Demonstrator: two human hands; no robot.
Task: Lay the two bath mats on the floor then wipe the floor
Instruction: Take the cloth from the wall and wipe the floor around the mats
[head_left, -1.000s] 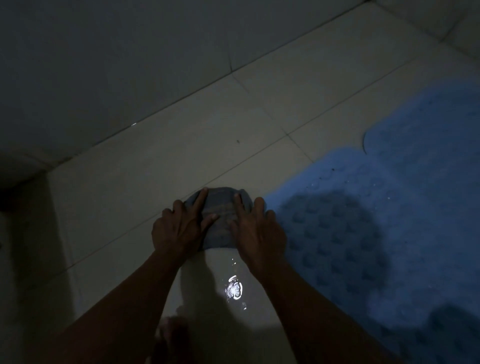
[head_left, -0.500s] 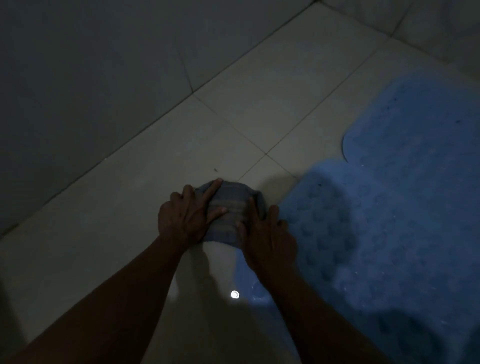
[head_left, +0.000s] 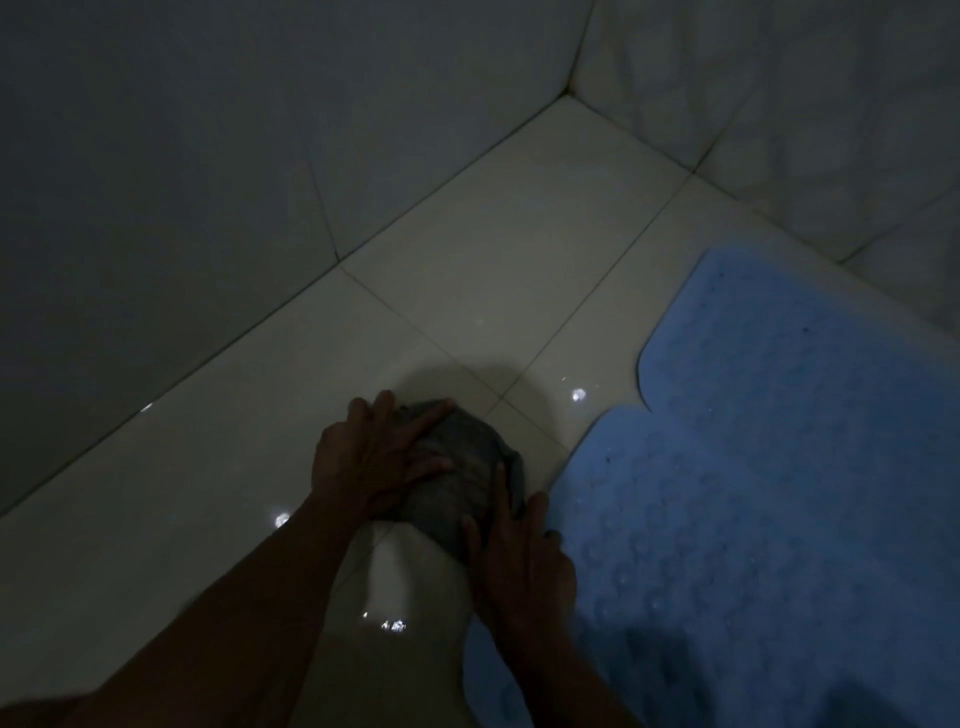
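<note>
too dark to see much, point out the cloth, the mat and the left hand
cloth (head_left: 462, 467): head view, on the bare grey middle between the hands
mat (head_left: 779, 467): head view, on its bumpy blue top
left hand (head_left: 374, 457): head view, on its back

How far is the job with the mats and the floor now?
Done: blue mat lies flat on the floor; whether it is one mat or two is unclear. In hand: left hand and right hand press a grey cloth on the tiles. Left: the rest of the floor.
</note>
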